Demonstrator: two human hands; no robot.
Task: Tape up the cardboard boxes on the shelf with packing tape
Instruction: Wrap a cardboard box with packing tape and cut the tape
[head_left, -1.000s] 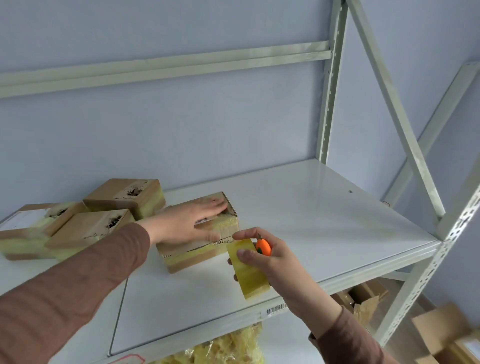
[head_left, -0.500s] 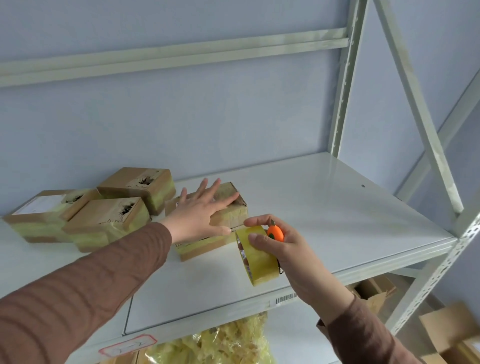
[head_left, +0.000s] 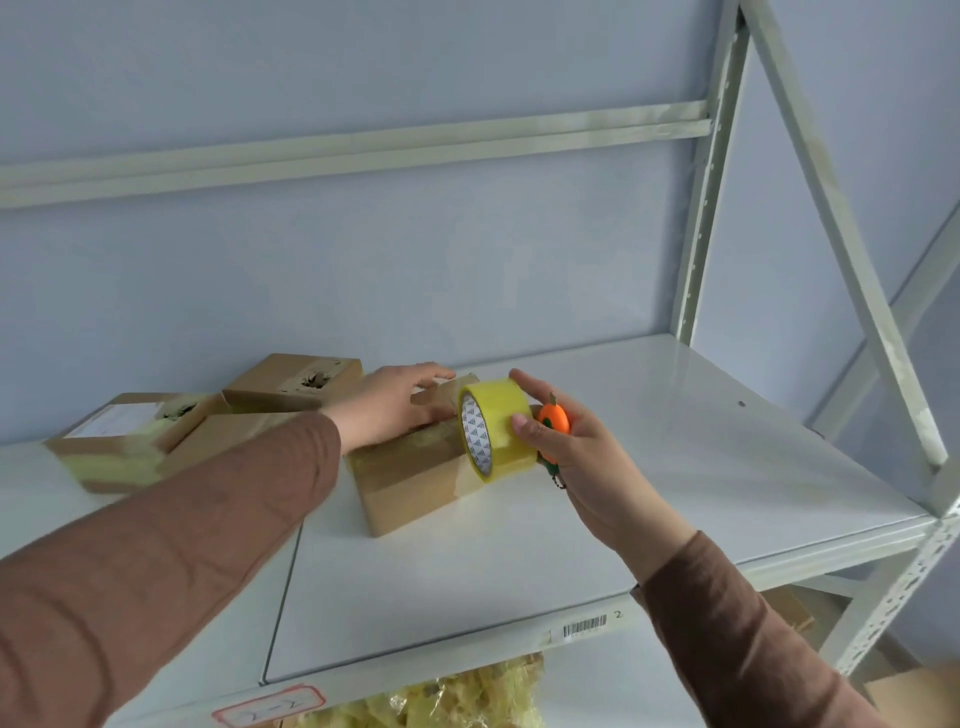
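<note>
A small cardboard box (head_left: 410, 483) stands on the white shelf (head_left: 649, 467) in the middle of the view. My left hand (head_left: 387, 405) lies flat on its top with straight fingers. My right hand (head_left: 566, 447) grips a yellow roll of packing tape (head_left: 498, 426) and holds it against the box's right end, up at the top edge. A small orange cutter (head_left: 554, 423) is tucked in the same hand behind the roll. Three more cardboard boxes (head_left: 291, 382) with tape on them sit at the back left.
The shelf's upright post (head_left: 701, 208) and diagonal brace (head_left: 841, 228) rise at the right. A horizontal rail (head_left: 363, 150) crosses above. Yellowish crumpled plastic (head_left: 447, 701) lies on the lower level, under the shelf's front edge with its barcode label (head_left: 584, 626).
My right hand has raised the tape roll from the box's lower front corner up to its top right edge. My left hand has stayed on the box top, fingers drawn closer together.
</note>
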